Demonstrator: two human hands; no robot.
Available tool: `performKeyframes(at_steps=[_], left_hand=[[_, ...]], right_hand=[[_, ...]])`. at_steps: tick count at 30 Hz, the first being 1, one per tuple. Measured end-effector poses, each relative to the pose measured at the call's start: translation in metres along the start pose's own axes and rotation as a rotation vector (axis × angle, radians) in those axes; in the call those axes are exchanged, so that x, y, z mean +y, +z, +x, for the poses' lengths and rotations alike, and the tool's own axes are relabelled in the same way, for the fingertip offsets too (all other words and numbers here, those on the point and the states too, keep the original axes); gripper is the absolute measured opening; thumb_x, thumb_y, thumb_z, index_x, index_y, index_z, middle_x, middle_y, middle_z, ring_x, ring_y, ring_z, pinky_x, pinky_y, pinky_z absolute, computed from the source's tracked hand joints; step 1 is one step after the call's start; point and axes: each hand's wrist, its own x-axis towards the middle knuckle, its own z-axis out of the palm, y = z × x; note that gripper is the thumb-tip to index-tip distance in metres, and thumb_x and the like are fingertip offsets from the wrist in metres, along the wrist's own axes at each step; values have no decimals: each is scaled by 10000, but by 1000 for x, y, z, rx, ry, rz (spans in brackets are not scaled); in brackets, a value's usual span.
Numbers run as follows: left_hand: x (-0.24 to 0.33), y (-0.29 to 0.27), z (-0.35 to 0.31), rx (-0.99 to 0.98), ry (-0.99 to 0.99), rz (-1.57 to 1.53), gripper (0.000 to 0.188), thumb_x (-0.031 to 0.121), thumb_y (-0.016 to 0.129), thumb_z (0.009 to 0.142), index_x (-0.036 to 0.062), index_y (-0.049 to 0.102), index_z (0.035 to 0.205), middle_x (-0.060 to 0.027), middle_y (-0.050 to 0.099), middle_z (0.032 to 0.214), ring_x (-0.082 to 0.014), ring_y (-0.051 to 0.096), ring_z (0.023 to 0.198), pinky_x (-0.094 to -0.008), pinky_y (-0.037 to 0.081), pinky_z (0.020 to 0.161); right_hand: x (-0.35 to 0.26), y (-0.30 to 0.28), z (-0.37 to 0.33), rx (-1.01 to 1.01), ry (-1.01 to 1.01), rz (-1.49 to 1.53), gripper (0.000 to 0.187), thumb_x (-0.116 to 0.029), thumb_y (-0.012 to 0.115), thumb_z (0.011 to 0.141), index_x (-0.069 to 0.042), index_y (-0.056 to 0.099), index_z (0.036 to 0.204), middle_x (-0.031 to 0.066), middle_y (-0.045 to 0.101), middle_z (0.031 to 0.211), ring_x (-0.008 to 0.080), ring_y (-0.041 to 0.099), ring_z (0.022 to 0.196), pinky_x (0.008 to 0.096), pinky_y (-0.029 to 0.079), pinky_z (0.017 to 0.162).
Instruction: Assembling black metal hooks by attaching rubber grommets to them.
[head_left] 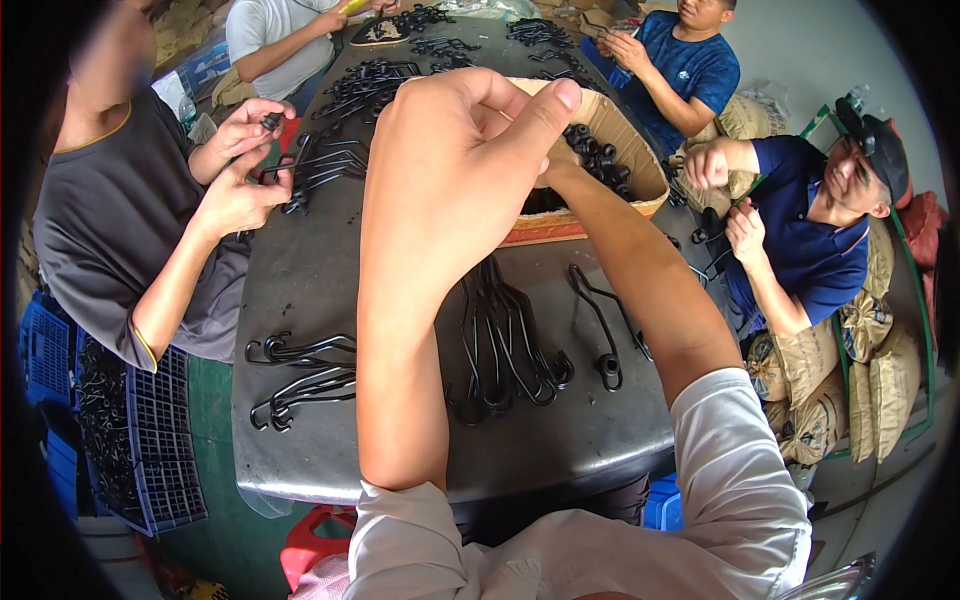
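Observation:
My left hand (440,170) is raised close to the camera, its back toward me. Its fingers curl inward and the thumb points up to the right; whatever they grip is hidden. My right hand (556,168) is mostly covered by the left one, with only the wrist side showing, so its fingers are out of sight. Behind both hands stands an open cardboard box (640,180) holding many small black round parts (600,160). Below my hands, black bent metal rods with hooked ends (505,345) lie in a bunch. Another rod (603,340) with a black part at its lower end lies to the right.
More hooked rods (300,375) lie at the table's left; further piles cover the far end of the dark table (330,470). Co-workers sit on both sides, handling small parts. Blue crates (165,440) stand at left, stuffed sacks (800,370) at right, a red stool (315,540) nearby.

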Motion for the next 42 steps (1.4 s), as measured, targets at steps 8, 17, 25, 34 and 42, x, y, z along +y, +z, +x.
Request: performKeyframes(at_steps=[8,17,25,34,42], left_hand=[[-2,2,2,2,39,12,401,387,726,938,-2,690,850,-30,659,660,-56,579,575,-190,430,526],[0,0,0,29,75,37,420,410,740,920,3,693,833,-37,668,668,-63,590,590,-194,415,527],[0,12,-2,-7,-5,93,430,434,737,914,19,694,811,-36,678,677,-62,593,596,-194,406,535],[28,5,2,6,-176,26,395,325,705,966,-45,704,829,-58,685,659,-62,591,572,-206,437,527],[65,14,1,113,-381,120,246,197,733,944,-44,695,915,-39,674,687,-50,585,589,-191,445,529]], right_hand=[[46,-6,11,171,-392,1161,272,-142,606,855,25,606,1070,216,696,970,277,708,850,364,565,812],[38,10,-173,-89,-658,1457,421,50,496,643,-52,494,1052,97,575,798,147,510,667,270,390,579],[-17,55,-213,-12,-507,232,331,-266,682,822,50,678,726,252,680,767,431,694,813,519,552,757],[-13,48,-206,-51,-651,620,342,-208,653,867,56,570,667,268,552,635,455,591,656,515,457,603],[-1,22,-203,62,-736,955,342,-186,605,999,-11,533,714,49,547,604,106,521,523,298,403,496]])
